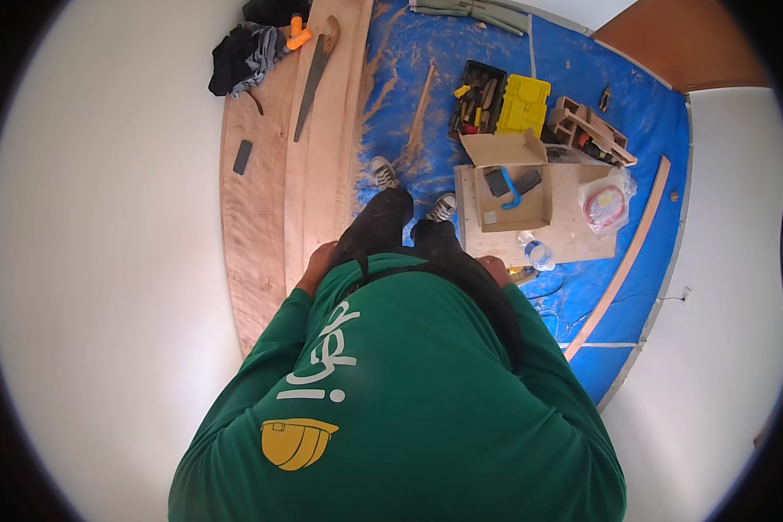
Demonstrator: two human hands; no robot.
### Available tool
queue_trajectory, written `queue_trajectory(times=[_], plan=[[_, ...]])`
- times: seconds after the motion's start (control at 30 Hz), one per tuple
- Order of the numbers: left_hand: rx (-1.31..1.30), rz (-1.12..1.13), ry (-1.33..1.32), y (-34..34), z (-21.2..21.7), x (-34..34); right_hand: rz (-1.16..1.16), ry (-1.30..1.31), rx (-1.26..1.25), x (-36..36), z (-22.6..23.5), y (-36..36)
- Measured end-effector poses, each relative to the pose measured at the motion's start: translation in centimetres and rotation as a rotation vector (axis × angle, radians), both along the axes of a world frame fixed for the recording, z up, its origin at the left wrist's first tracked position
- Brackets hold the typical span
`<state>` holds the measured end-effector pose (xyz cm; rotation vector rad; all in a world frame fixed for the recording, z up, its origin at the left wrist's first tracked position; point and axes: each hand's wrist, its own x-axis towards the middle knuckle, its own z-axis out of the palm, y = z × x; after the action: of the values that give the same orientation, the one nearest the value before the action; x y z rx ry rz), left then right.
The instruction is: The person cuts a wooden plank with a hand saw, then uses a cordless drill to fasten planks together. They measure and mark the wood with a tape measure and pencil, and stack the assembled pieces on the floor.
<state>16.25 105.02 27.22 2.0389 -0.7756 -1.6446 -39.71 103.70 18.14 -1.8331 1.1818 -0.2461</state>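
Observation:
My left hand [319, 261] hangs beside my left hip, close to the edge of the long wooden boards [265, 226]. On the other side, my right hand [496, 270] is low by my right hip, partly covered by my body. The fingers of both hands are too hidden to show whether they hold anything. A clear plastic bottle [538, 252] lies near my right hand on a plywood sheet [583, 245]. Beyond it stands an open cardboard box [539, 209] with a blue-handled tool [515, 196] and dark pieces inside. A yellow tool [522, 276] shows partly beside my right hand.
A handsaw [313, 83], a dark phone-like slab [243, 157] and bundled clothes [250, 59] lie on the boards. An open toolbox [478, 100] with a yellow lid [523, 104], a wooden tote [587, 130] and a long wood strip [626, 252] rest on the dusty blue tarp [391, 122].

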Motion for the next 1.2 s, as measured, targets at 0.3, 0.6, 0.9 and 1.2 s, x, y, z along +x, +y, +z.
queue_trajectory(times=[0.3,0.6,0.9,1.2], plan=[[0.133,0.371,0.177,5.0,-1.4,1.7,-0.469,0.000,0.747,1.2,3.2,-6.2],[0.098,0.769,0.292,8.5,-6.3,2.4,-0.009,0.288,0.531,4.4,7.1,-15.8],[0.205,0.992,0.373,6.2,-3.7,7.7,-0.262,0.209,0.694,25.3,16.6,-33.2],[0.109,1.190,0.341,4.6,-1.9,14.0,0.010,0.303,0.701,29.5,16.1,-39.8]])
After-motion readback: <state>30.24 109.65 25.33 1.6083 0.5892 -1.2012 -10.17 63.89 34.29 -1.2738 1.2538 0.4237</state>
